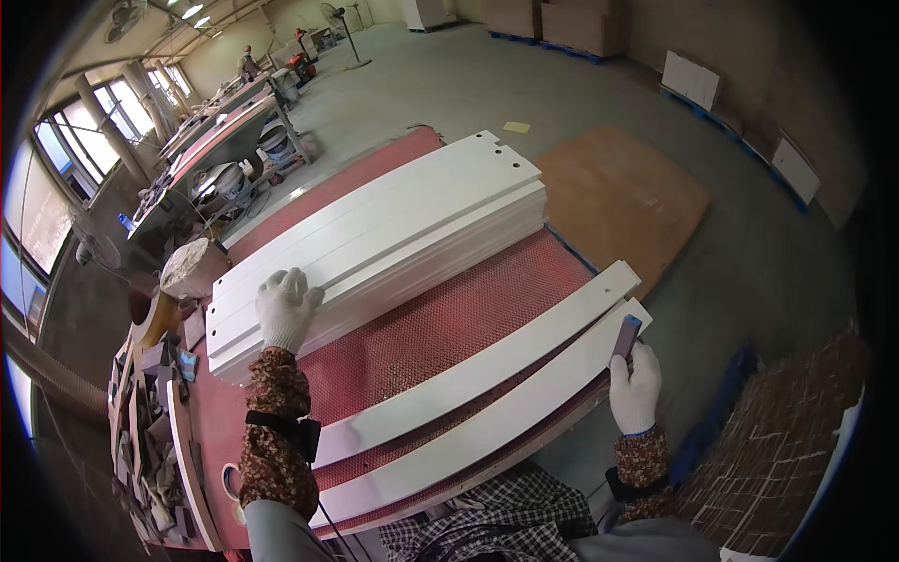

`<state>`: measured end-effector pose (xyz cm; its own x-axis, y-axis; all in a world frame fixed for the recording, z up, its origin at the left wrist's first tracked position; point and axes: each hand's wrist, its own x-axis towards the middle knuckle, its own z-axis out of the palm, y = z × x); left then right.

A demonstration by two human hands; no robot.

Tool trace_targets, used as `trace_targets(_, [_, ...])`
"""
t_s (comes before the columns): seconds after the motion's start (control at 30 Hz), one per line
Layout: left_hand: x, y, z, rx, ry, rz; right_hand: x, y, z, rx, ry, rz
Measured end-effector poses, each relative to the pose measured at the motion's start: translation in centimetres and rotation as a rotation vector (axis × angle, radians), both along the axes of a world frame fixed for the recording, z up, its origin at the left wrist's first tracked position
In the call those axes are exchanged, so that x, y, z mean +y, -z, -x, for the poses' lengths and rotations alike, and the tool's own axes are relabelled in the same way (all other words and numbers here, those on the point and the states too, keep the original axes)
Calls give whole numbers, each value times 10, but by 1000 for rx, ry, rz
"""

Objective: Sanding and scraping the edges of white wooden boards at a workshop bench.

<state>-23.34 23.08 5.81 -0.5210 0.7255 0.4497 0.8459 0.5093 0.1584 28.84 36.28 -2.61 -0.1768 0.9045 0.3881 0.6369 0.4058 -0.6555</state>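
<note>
Work seems underway, what's left I can't judge: right hand grips a block beside a strip; left hand, hold unclear, meets stacked boards.

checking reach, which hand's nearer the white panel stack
Left. The left hand is at the near edge of the white panel stack; the right hand apart, farther right.

smooth matt white boards, textured red table covering, knitted cloth gloves, matt block
</note>
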Motion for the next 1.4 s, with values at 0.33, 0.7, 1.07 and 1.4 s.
trace_targets(0.33, [0, 16, 24, -29, -8, 134, -3, 4, 12, 54, -51, -40])
trace_targets(0.7, [17, 17, 41, -24, -94, 190, 5, 3, 45, 27, -136, -28])
trace_targets(1.07, [29, 26, 65, 8, -42, 159, 23, 18, 69, 9, -206, -150])
trace_targets(1.4, [31, 20, 92, -60, 53, 127, 22, 15, 71, -28, -234, -134])
